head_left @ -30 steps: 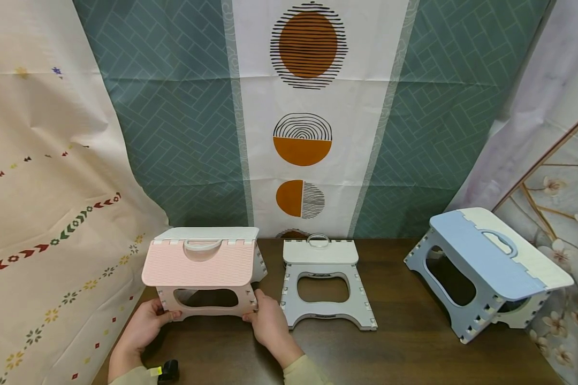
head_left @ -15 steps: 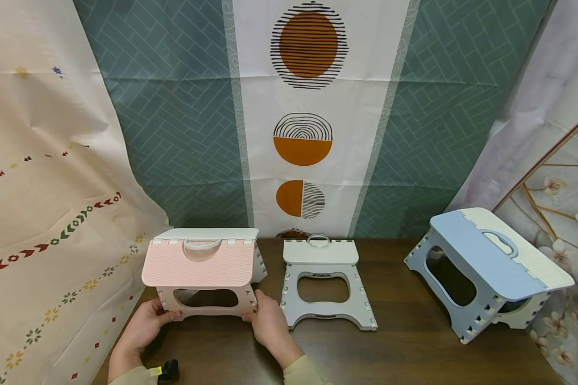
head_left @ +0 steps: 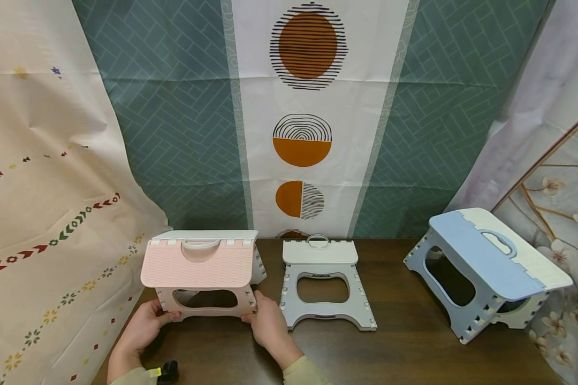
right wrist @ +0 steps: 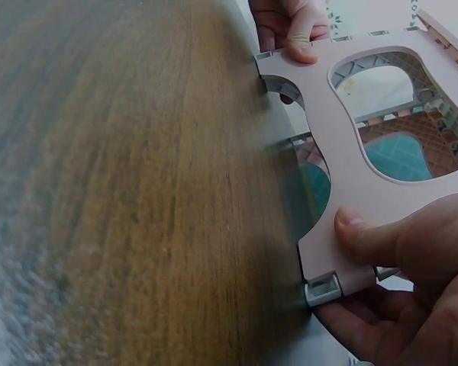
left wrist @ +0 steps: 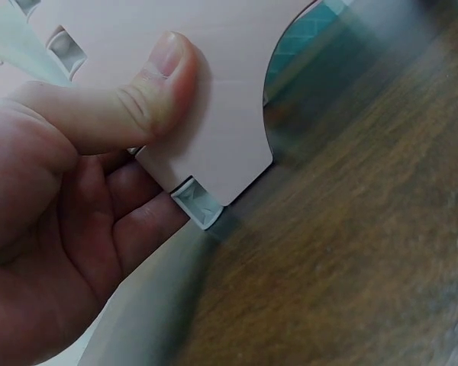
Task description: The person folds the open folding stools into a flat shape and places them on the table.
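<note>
Head view, from the left: I see a cream cloth with small coloured prints hanging along that side. Next comes the left hand, clamped on the lower left corner of the pink stool; a sleeve shows below it, with a small black object just beside. On the left wrist camera I get the thumb laid over the front of the pink leg, the fingers going behind it.

The stool is at the left of the brown table, raised on its legs, pink half of the top towards me and white half behind. I cannot tell whether the front feet touch the wood. Its lower right corner is pinched by the right hand, thumb in front, which my right wrist camera confirms.

Just right of that hand, a pale grey stool lies folded down. Well apart at the right, a blue stool stands turned at an angle, near a flowered cloth.
</note>
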A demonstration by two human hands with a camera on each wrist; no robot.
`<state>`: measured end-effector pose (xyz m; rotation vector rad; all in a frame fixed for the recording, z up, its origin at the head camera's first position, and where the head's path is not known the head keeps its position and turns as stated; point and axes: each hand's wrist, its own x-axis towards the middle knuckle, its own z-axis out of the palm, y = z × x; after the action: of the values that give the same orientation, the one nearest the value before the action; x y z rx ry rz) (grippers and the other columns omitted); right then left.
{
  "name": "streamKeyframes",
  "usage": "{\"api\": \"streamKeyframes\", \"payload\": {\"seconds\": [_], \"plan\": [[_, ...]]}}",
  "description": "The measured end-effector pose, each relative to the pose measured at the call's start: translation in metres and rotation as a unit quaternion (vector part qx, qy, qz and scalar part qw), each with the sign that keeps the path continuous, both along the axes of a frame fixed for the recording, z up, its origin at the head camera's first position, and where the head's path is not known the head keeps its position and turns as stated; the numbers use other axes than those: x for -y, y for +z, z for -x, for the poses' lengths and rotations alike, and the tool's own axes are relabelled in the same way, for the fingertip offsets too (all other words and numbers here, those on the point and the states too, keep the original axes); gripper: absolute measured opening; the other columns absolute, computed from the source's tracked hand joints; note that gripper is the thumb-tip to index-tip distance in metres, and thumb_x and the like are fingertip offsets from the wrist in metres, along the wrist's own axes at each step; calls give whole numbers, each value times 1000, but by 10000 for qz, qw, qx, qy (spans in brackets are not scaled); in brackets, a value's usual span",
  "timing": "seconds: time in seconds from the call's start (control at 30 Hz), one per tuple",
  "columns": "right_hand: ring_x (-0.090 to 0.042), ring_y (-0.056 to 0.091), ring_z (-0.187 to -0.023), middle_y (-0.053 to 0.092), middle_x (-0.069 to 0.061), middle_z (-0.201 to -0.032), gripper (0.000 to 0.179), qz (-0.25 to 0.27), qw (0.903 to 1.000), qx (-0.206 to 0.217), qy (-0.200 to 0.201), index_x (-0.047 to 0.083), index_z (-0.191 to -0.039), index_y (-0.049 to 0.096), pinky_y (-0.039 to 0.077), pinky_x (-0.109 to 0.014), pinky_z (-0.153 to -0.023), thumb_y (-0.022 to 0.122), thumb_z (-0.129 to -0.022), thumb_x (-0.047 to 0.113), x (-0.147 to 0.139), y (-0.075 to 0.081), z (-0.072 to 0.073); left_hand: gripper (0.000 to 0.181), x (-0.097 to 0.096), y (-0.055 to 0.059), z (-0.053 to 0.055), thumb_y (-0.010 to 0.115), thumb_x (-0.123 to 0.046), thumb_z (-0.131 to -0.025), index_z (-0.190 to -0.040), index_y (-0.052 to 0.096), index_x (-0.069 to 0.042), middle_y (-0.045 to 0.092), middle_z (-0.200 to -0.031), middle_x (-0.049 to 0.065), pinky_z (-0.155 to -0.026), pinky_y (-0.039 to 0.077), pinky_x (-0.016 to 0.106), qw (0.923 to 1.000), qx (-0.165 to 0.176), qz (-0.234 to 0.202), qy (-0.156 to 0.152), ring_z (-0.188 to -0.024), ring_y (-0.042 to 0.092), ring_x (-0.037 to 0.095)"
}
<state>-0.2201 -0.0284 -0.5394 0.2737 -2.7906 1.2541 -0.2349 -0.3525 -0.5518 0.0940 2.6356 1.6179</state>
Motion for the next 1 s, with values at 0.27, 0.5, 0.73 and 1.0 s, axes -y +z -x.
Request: {"api": "streamKeyframes", "payload": {"seconds": [0.27, 0.5, 0.73, 1.0], "plan": [[-24, 72, -83, 73, -6, -93, 37, 14, 10000, -23, -2, 9, -106, 67, 54, -41, -65, 92, -84, 23, 0, -1, -1, 24, -1, 1, -1, 74, 0, -98, -116, 66, 13, 77, -105, 13, -79, 55, 28, 10000, -4, -63, -1, -90, 67, 8], [-26, 73, -86, 73, -7, -95, 38, 54, 10000, -30, -25, 8, -109, 68, 55, -42, -67, 91, -84, 24, 1, 1, -2, 24, -2, 3, -1, 75, 1, -97, -116, 66, 13, 77, -104, 12, -79, 55, 28, 10000, 47, -86, 11, -90, 67, 9], [-27, 73, -87, 73, -7, -96, 39, 15, 10000, -68, -36, 7, -111, 68, 56, -43, -67, 91, -84, 24, 0, 1, -3, 25, -1, 1, 1, 74, 1, -98, -117, 65, 14, 76, -104, 12, -80, 55, 28, 9998, 23, -164, -78, -91, 67, 9], [-26, 72, -86, 73, -6, -95, 38, -2, 9999, -117, -53, 8, -109, 68, 55, -43, -67, 92, -84, 24, 1, 1, -3, 25, 0, 2, 1, 74, 0, -98, -117, 65, 14, 76, -105, 12, -78, 54, 27, 9998, 65, -185, -96, -90, 66, 8]]}}
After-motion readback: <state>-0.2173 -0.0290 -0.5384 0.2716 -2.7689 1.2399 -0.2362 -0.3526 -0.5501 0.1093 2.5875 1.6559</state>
